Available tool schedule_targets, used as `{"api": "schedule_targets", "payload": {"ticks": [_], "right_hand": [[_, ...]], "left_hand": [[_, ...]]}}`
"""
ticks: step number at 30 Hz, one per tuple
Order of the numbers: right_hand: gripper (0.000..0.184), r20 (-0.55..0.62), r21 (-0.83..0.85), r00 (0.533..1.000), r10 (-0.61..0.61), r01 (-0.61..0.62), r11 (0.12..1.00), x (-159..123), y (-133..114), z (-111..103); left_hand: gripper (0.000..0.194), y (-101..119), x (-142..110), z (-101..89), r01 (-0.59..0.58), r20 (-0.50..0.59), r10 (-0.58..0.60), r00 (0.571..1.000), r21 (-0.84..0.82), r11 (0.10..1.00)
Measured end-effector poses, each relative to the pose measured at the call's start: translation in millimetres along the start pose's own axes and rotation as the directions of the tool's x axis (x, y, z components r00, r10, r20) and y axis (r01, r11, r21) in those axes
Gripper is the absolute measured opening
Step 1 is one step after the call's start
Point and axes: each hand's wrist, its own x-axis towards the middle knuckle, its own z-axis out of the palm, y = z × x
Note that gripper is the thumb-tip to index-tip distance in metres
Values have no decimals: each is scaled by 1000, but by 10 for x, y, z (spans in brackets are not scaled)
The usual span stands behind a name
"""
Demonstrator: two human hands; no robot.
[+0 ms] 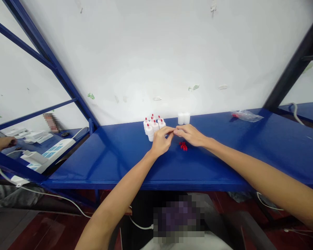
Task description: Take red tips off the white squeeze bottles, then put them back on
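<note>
Over the blue table, my left hand point(162, 140) and my right hand point(190, 134) meet at the fingertips. Both are closed in a pinch, and whatever they hold is hidden between the fingers. Just beyond my left hand stands a cluster of several white squeeze bottles point(149, 132) with red-tipped nozzles, partly covered by that hand. Behind my right hand are two white bottles point(184, 118) on which no red tips show. A small heap of red caps point(183, 146) lies on the table just below my right hand.
The blue table point(106, 156) runs along a white wall. A clear plastic bag point(247, 116) with something red inside lies at the back right. Blue frame posts rise at both sides. At left are a power strip point(56, 151), cables and another person's hand point(3, 142).
</note>
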Motion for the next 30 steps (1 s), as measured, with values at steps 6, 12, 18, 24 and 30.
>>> {"api": "schedule_targets", "payload": {"ticks": [6, 12, 18, 24, 30], "right_hand": [[55, -98, -20, 995, 13, -15, 1000, 24, 78, 41], [57, -54, 22, 996, 67, -66, 998, 5, 48, 22], [56, -20, 4, 1000, 21, -21, 1000, -15, 54, 10], [53, -18, 26, 1000, -10, 10, 1000, -30, 65, 23], [52, -27, 28, 1000, -15, 16, 999, -24, 32, 32]], "left_hand": [[15, 1, 5, 4, 51, -62, -56, 997, -75, 996], [15, 19, 2, 21, 52, -83, -64, 995, -137, 989], [14, 19, -13, 25, 46, -45, -54, 998, -161, 986], [15, 33, -17, 32, 112, 28, -109, 994, -161, 981], [16, 20, -28, 57, 151, 52, -144, 988, -187, 971]]}}
